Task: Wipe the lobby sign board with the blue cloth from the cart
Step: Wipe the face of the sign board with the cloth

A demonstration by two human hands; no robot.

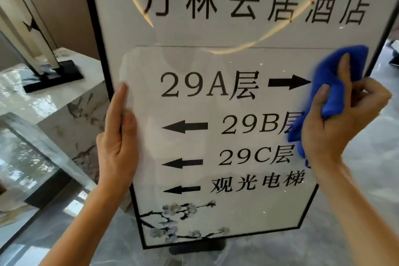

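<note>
The right hand [330,123] is closed around a bunched blue cloth [330,80], thumb and fingers pinching the wad so that a thick pad of it presses against the glossy face of the lobby sign board [216,54] near its right edge, level with the arrow after the 29A line; a loose tail of cloth hangs below the palm, covering the end of the 29B line. Bunching it this way likely gives a firm, cushioned surface to rub with. The left hand [118,142] lies flat along the board's left edge, fingers straight and together, pointing up, thumb on the face beside them; it grips nothing, and appears to brace the board so that the pressure from the other side does not rock or turn it on its stand. Between the 2 hands lie the floor listings with their arrows, and above them the large hotel name; a plum-blossom sprig sits below the wrists. Beneath that, the board's dark base [197,247] rests on grey marble floor [356,211]. To the left of the left hand stands a marble counter [71,84] carrying a pale sculpture on a black plinth [53,76]. The cart is not in view. Wiping looks under way on the right side, with much of the face apparently left to cover.
</note>
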